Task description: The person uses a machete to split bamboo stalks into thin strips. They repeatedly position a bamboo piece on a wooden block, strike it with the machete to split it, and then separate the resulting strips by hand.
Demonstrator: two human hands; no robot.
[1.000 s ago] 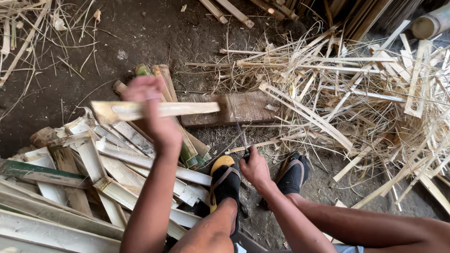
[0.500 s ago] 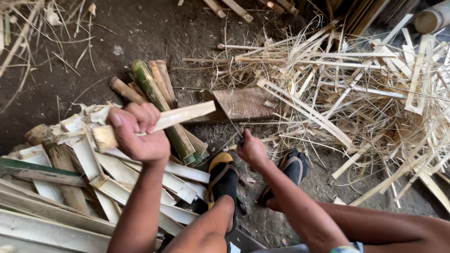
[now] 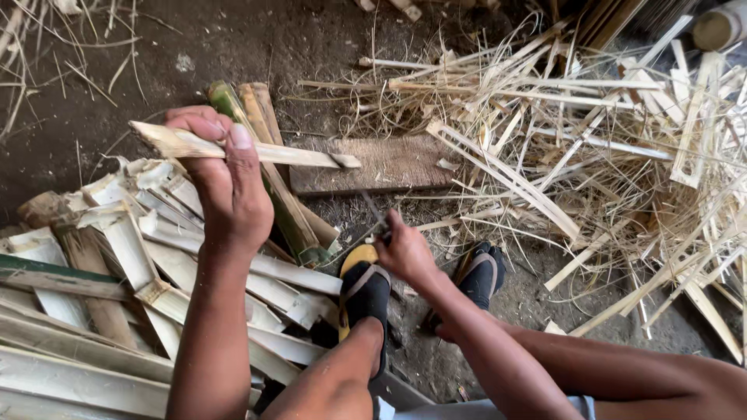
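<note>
Two feet in sandals (image 3: 366,292) sit near you, right under your right hand (image 3: 405,253), which is closed on a dark blade (mostly hidden). If the blade slips, it could hit your toes. Farther off, your left hand (image 3: 226,183) is wrapped tight round a pale bamboo strip (image 3: 257,150), held flat above the wooden board (image 3: 389,165), left of the shavings (image 3: 591,148).

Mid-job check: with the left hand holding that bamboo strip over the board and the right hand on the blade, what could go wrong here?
1. The left hand has its grip on the bamboo strip close to where a cut might land, so fingers could be nicked.
2. The blade in the right hand sits just above the sandalled foot; a slip could hit it.
3. The split bamboo pile has sharp edges, so splinters seem likely.
</note>
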